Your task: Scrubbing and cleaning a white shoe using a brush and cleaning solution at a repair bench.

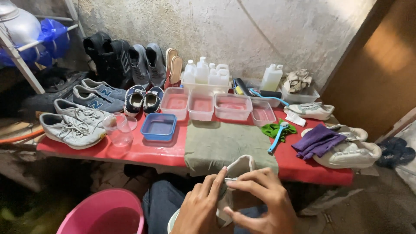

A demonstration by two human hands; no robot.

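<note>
Both hands grip a pale shoe (236,173) low over the lap, at the near edge of a red table (143,151), within reach of the grey-green cloth (225,145) and rinse tubs (201,105). The left hand (200,207) pinches its rim; the right hand (264,203) curls fingers around the side.

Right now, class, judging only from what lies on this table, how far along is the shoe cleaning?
Done: hard to say; the white sneakers at right look clean, a purple cloth draped over them. In hand: the left hand and right hand together hold a pale shoe over the lap. Left: apparently the grey sneakers and dark shoes lined up at left; the blue brush lies unused.
</note>
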